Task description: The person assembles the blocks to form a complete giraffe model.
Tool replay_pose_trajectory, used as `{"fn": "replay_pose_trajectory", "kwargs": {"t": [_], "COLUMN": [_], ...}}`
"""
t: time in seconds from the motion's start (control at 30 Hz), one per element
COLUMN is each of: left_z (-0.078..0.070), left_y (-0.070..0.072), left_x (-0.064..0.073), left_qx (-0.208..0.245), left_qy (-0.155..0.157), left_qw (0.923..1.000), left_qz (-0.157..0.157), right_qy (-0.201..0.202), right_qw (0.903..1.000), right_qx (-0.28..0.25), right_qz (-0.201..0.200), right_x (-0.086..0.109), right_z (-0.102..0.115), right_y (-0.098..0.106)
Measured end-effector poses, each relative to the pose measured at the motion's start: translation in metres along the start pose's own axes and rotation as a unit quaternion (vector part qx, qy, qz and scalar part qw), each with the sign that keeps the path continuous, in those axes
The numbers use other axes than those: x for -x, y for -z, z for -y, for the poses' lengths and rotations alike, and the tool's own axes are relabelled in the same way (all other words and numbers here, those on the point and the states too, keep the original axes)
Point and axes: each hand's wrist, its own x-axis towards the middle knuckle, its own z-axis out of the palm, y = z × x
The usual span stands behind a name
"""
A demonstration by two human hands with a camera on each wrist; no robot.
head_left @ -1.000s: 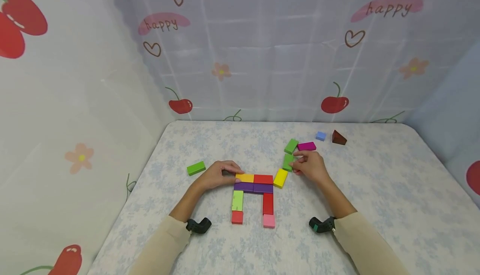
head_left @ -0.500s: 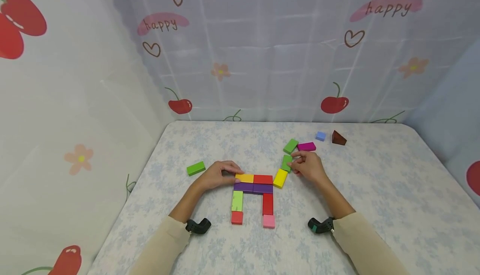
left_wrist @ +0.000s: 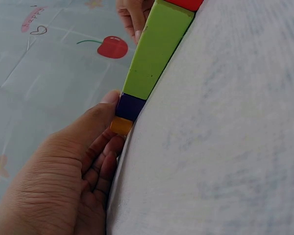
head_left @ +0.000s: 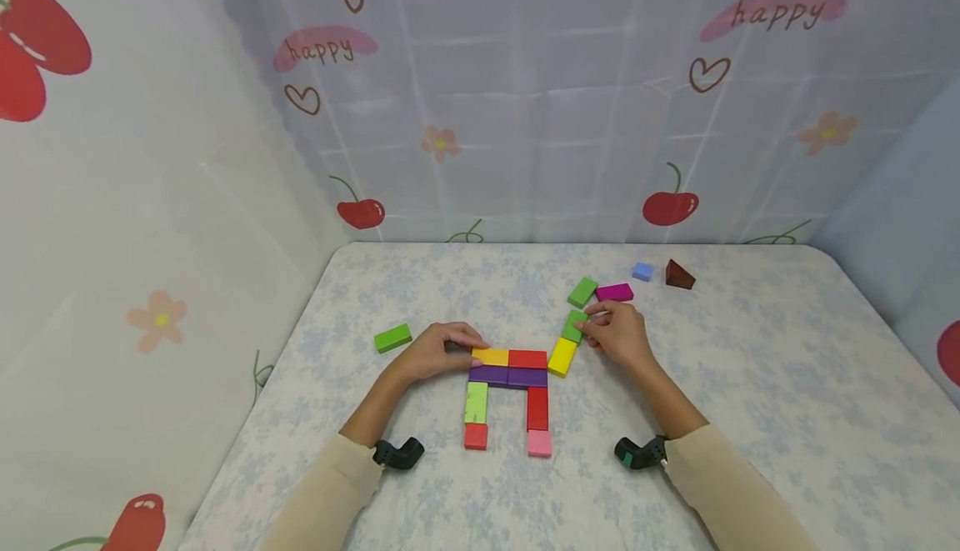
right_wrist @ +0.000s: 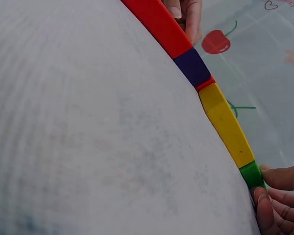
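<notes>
My left hand (head_left: 435,352) grips the left end of an orange block (head_left: 491,357) with thumb and fingertips. Beside that lies a red block (head_left: 527,359), with two purple blocks (head_left: 488,376) in a row just below. Two legs extend toward me: a lime block (head_left: 476,403) over a small red one (head_left: 476,437), and a long red block (head_left: 537,408) over a pink one (head_left: 539,443). A slanted yellow block (head_left: 562,357) stands off the upper right corner. My right hand (head_left: 618,334) pinches a green block (head_left: 574,326) against the yellow one's upper end.
Another green block (head_left: 582,292) and a magenta block (head_left: 615,293) lie above my right hand. Farther back are a small blue block (head_left: 642,271) and a brown wedge-shaped block (head_left: 679,274). One more green block (head_left: 393,338) lies left of my left hand.
My right hand has shifted the pinched green block slightly left and turned it, so it now lines up with the yellow block. The left hand has stayed in place.
</notes>
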Motion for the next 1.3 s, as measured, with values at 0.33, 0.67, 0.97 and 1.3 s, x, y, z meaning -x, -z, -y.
{"fn": "replay_pose_trajectory", "kwargs": {"t": [0.33,0.67,0.97,1.3], "left_z": [-0.003,-0.001,-0.024,-0.005], "left_y": [0.003,-0.004,0.002,0.000], "left_x": [-0.002,-0.002,-0.001,-0.001], "left_qx": [-0.007,0.004,-0.001,0.002], "left_qy": [0.003,0.004,-0.010,0.013], "left_qw": [1.0000,1.0000,0.9999,0.9999], "left_qz": [0.003,-0.005,-0.003,-0.003], "right_qy": [0.008,0.036,0.030,0.024], "right_qw": [0.9998,0.9871,0.9835,0.9801], "right_qx": [0.008,0.080,0.153,0.190], "right_qz": [0.017,-0.134,-0.092,-0.052], "right_x": [0.001,-0.004,-0.020,-0.037], "right_z": [0.004,-0.012,-0.016,-0.015], "right_y": [0.005,0.042,0.057,0.048]}}
